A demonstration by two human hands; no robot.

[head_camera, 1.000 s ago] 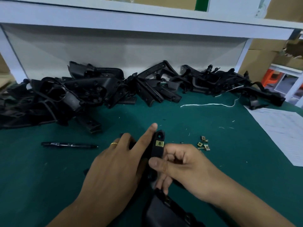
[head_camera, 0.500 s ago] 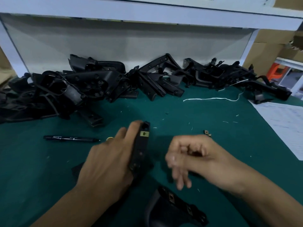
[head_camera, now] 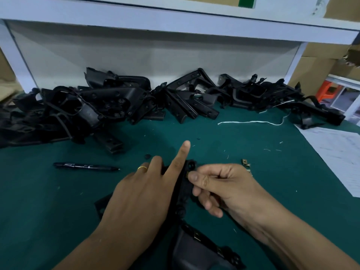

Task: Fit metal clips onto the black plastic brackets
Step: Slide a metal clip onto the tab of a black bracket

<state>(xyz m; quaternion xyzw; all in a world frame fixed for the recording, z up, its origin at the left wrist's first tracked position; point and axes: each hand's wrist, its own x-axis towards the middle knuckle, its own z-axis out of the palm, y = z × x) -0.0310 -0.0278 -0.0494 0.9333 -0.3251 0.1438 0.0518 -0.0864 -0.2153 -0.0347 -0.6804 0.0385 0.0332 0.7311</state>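
The right hand point(head_camera: 224, 184) pinches a small metal clip point(head_camera: 187, 174) with thumb and curled fingers, right against the bracket point(head_camera: 184, 189). The left hand point(head_camera: 142, 193) holds that black bracket on the green desk point(head_camera: 243, 145), pointer finger sticking straight out. More clips point(head_camera: 245, 162) lie at 3 o'clock. A pen point(head_camera: 85, 166) lies at 9 o'clock; its white writing is too small to read. A pile of brackets point(head_camera: 109, 110) sits at 12 o'clock. Paper point(head_camera: 337, 152) lies at 2 o'clock.

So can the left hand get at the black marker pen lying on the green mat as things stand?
Probably not right away: the left hand is holding the black plastic bracket while the right hand presses a metal clip on. The black marker pen lies unobstructed to its left.
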